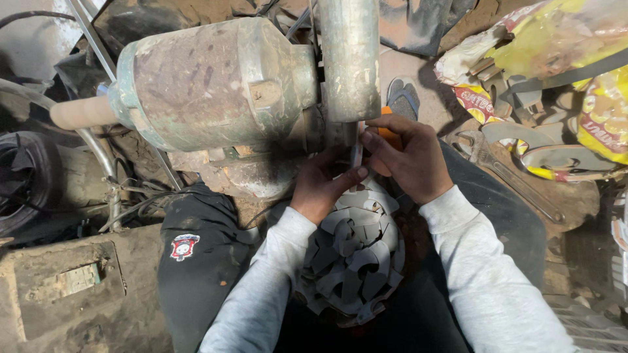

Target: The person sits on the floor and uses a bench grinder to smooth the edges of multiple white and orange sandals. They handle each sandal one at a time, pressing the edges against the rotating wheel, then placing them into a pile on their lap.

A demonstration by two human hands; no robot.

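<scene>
My left hand [322,183] and my right hand [409,159] meet under the grey guard [348,59] of a worn green motor machine [209,82]. Together they pinch a small flat grey metal piece [356,155] and hold it up against the machine. Below my hands, in my lap, lies a heap of several curved grey metal pieces [356,252]. Something orange [390,136] shows just behind my right hand's fingers. Both arms are in light grey sleeves.
A wooden handle [82,112] sticks out to the left of the motor. Yellow and red plastic bags [562,59] with metal parts lie at the right, beside a long wrench [517,183]. A tyre [23,180] and cables sit at the left. My dark trousers [196,261] carry a small badge.
</scene>
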